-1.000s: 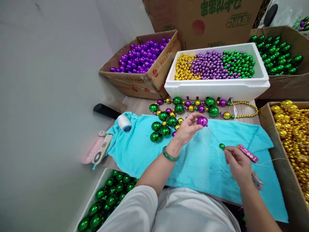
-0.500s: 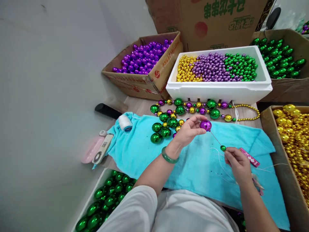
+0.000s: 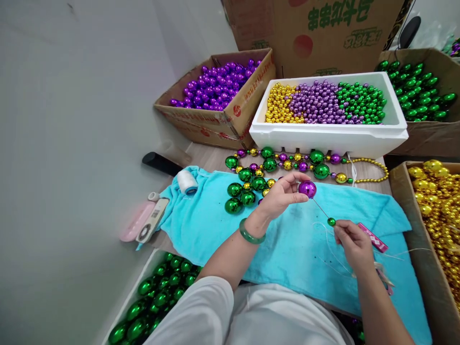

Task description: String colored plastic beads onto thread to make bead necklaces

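Note:
Between the fingertips of my left hand (image 3: pixel 285 194) is a large shiny purple bead (image 3: pixel 307 189). A thin needle (image 3: pixel 321 208) runs from its lower side down to a small green bead (image 3: pixel 331 222). My right hand (image 3: pixel 354 242) pinches the needle's lower end just beside that green bead. White thread (image 3: pixel 332 251) trails in loose loops over the turquoise towel (image 3: pixel 287 249) below. A strung necklace (image 3: pixel 316 157) of green, purple and gold beads lies behind my hands, with a cluster of large green beads (image 3: pixel 247 198) left of my left wrist.
A white foam box (image 3: pixel 327 132) of small gold, purple and green beads stands behind. Cardboard boxes hold purple beads (image 3: pixel 215 88), green beads (image 3: pixel 417 91) and gold beads (image 3: pixel 434 201). A thread spool (image 3: pixel 187 182), a pink packet (image 3: pixel 373 238) and scissors (image 3: pixel 385 280) lie on the towel.
The view has shifted slightly. Both hands keep their hold, and the purple bead, needle and green bead stay in nearly the same arrangement.

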### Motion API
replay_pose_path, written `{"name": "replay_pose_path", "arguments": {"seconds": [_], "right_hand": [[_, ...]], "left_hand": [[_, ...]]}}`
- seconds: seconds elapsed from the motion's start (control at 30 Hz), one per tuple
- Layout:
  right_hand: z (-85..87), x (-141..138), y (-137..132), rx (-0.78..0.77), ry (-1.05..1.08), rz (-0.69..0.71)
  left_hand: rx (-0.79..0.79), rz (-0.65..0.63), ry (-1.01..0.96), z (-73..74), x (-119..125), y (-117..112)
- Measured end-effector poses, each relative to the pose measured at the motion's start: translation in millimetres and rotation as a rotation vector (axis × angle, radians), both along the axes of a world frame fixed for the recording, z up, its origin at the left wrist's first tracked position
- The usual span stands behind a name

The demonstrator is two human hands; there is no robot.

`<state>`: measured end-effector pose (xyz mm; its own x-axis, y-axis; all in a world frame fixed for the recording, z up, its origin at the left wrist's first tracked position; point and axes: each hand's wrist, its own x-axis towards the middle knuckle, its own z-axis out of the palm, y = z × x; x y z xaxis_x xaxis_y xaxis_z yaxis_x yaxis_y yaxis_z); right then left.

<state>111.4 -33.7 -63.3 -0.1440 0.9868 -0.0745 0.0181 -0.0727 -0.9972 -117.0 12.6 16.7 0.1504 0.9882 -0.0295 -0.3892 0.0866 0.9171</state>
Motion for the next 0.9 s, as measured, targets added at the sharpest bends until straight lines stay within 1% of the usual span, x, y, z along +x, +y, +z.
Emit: {"name": "replay_pose_path", "arguments": {"seconds": [0.13,0.23,0.3,0.47,0.6,0.7,0.73,0.8,0.87,0.9], "right_hand": [[-1.3,-5.8,-2.2,-0.046,0.022,-0.006],[-2.4,-9.7,-4.9,-0.073,0.047,0.016],[-3.6,-10.1,-5.3,-0.072,0.052,0.023],[-4.6,-6.2,-0.8,-0.024,0.016,0.016],[-2.9,-7.6,1.2,-0.02,0.027,0.031],[-0.6,-12.4,-0.2,-0.019,0.042,0.039],[0.8,-14.0,-0.5,-0.014,0.043,0.034],[4.4,-17.0,-0.3,-0.002,0.041,0.021],[8.5,-18.7,1.3,0.007,0.042,0.005],[10.3,-18.9,2.3,0.009,0.043,-0.006]], "left_hand": [[0.017,0.039,0.028,-0.3,1.9,-0.6],[0.031,0.07,-0.011,-1.0,3.7,-0.9],[0.015,0.051,-0.035,-0.8,3.4,-0.7],[-0.037,-0.028,-0.022,2.8,0.0,0.3],[-0.001,0.0,-0.055,4.1,1.5,2.2],[0.012,0.002,-0.03,1.0,6.3,0.8],[-0.001,-0.027,-0.002,-0.6,8.3,-1.0],[-0.036,-0.135,0.097,-3.5,11.7,-5.5],[-0.04,-0.287,0.258,-4.8,11.2,-7.2],[-0.016,-0.343,0.359,-4.4,8.2,-4.8]]}}
